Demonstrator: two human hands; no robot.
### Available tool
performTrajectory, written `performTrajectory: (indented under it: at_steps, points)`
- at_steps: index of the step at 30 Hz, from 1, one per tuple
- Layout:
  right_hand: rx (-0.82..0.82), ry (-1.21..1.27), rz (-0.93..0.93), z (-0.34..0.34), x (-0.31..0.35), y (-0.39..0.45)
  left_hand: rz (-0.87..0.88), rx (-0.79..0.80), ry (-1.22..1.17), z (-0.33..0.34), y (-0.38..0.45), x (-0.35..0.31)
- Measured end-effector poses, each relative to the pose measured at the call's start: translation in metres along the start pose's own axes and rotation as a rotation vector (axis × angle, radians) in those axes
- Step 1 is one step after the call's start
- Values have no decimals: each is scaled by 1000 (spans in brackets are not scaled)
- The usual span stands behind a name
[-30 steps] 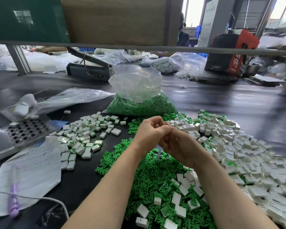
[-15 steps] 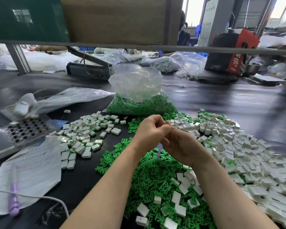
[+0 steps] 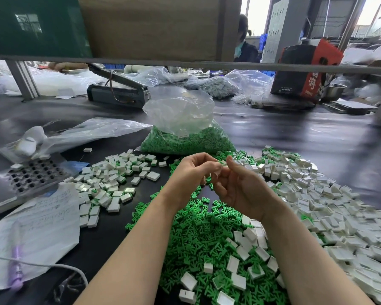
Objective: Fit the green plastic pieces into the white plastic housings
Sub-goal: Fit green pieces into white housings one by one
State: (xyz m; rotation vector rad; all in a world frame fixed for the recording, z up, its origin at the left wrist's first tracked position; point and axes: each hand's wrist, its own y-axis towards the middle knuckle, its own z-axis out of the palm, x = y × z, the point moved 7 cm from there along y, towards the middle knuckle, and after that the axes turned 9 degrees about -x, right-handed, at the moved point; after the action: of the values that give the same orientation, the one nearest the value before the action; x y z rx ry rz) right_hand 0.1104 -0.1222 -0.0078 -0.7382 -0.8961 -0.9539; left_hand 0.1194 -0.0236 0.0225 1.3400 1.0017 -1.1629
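Green plastic pieces (image 3: 198,236) lie in a loose heap on the dark table (image 3: 306,137) under both forearms, at about 6 o'clock from the hands, with white plastic housings (image 3: 330,208) spread in a wider drift from 2 to 5 o'clock. A smaller cluster of housings (image 3: 110,183), some showing green at an edge and so probably already fitted, sits at 9 o'clock.

The left hand (image 3: 193,172) and right hand (image 3: 238,188) meet above the heap, fingers curled, tips nearly touching. A small pale part (image 3: 223,163) is pinched where they meet; which hand has the firmer hold, and whether a green piece is in it, I cannot tell.

These parts look light, rigid and smooth, so they should slip easily and scatter if knocked. Each green piece has thin prongs that seem the weak point; I would hold it by its solid body and the housing by its flat side walls, keeping the open face clear.

A clear plastic bag (image 3: 180,113) stands at 12 o'clock, its lower part full of green pieces and its top crumpled open. Farther back, another clear bag (image 3: 216,85) seems to hold pale parts. A grey tray of dark square pockets (image 3: 29,179) lies at 9 o'clock; its contents are unclear.
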Motion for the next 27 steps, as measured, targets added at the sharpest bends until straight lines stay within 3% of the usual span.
performTrajectory:
  at_steps: [5, 12, 17, 23, 27]
  points:
    - [-207, -219, -67, -26, 11, -1, -39, -47, 67, -22, 4, 3]
    - [-573, -645, -210, -65, 35, -15, -78, -370, 770, -105, 6, 20]
    - [-652, -989, -264, -72, 42, -19, -197, -617, 1247, -153, -6, 20]
    - [-656, -1275, -274, -65, 39, -14, -291, -770, 1397, -174, -14, 16]
    - [-583, -1473, -222, -54, 26, -6, -109, -737, 1233, -151, -5, 4]
